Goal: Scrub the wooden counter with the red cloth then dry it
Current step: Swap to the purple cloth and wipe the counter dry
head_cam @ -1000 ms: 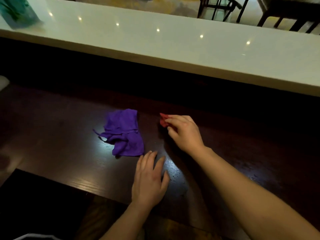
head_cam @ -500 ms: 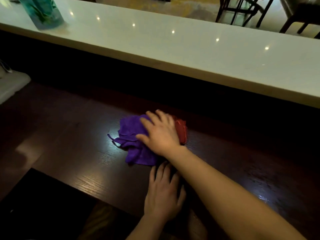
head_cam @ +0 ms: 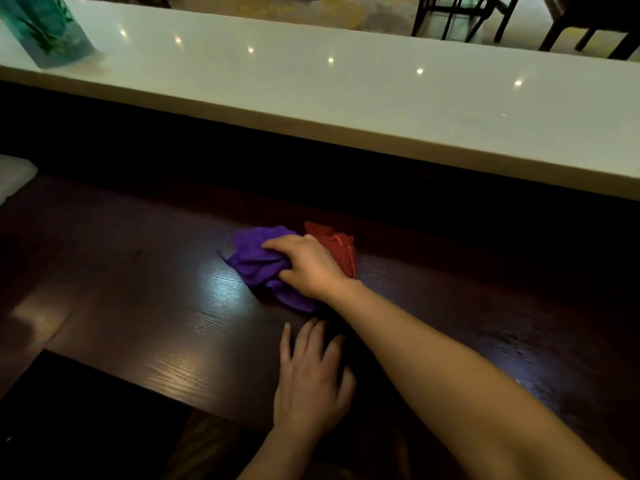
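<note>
Right hand (head_cam: pixel 308 268) bunching purple cloth (head_cam: pixel 256 261) beside red cloth (head_cam: pixel 341 249), left hand (head_cam: pixel 311 379) flat, grip empty, on wooden counter (head_cam: pixel 145 306)

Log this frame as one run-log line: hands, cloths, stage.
right hand: gripping purple cloth | left hand: flat on wooden counter | red cloth: on counter, right of hand | stage: drying starts

So the count: two cloths on the dark wooden counter (head_cam: pixel 145 306), one purple cloth (head_cam: pixel 254 259) and one red cloth (head_cam: pixel 337 247). Two hands, a right hand (head_cam: pixel 308 268) and a left hand (head_cam: pixel 311 382). One teal bottle (head_cam: pixel 45 27) on one white bar top (head_cam: pixel 346 98).
</note>
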`<state>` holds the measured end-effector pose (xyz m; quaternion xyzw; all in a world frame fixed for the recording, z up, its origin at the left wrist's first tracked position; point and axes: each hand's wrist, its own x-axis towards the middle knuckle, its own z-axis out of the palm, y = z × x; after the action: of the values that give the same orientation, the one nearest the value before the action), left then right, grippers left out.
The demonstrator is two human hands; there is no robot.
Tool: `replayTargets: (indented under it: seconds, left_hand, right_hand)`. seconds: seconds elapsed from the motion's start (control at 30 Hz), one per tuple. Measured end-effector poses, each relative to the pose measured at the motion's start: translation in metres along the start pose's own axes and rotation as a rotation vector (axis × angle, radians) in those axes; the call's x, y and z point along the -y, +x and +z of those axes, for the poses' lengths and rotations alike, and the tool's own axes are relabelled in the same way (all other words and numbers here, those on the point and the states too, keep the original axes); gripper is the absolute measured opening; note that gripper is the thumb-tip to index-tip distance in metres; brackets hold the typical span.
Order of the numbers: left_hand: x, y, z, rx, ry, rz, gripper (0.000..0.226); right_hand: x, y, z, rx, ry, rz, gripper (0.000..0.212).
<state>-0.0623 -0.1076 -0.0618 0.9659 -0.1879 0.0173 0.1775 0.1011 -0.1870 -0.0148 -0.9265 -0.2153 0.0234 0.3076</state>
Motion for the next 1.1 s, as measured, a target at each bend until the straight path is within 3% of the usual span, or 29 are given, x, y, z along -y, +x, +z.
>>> replayTargets:
  seconds: [0.13,0.27,0.43,0.53,0.67,0.73,0.97,1.1]
  left_hand:
    - [0.0,0.0,0.001,-0.006,0.007,-0.004,0.048]
    - [-0.002,0.0,0.0,-0.01,0.003,-0.004,0.048]
    - [-0.003,0.0,0.0,-0.022,0.005,0.0,0.046]
    - [-0.004,0.001,0.0,-0.037,-0.001,-0.001,0.044]
    - [-0.003,-0.001,-0.001,-0.034,-0.019,0.006,0.047]
    - [-0.002,-0.002,-0.003,-0.055,-0.072,-0.012,0.049]
    - [-0.005,-0.002,-0.005,-0.111,-0.103,-0.024,0.042]
    - [-0.007,-0.002,-0.009,-0.134,-0.111,-0.021,0.041]
  right_hand:
    - [-0.01,-0.02,-0.025,-0.156,0.175,-0.011,0.057]
    - [-0.029,-0.063,-0.064,-0.333,0.5,0.105,0.056]
    - [-0.058,-0.163,-0.12,-0.499,0.563,0.262,0.047]
    - [-0.053,-0.218,-0.115,-0.44,0.34,0.244,0.045]
    - [-0.023,-0.248,-0.033,-0.039,-0.259,0.021,0.055]
    - [-0.02,-0.25,-0.002,0.053,-0.439,0.006,0.058]
    - [-0.091,-0.187,-0.036,-0.074,-0.468,0.317,0.055]
    - [-0.092,-0.149,-0.04,-0.152,-0.427,0.496,0.054]
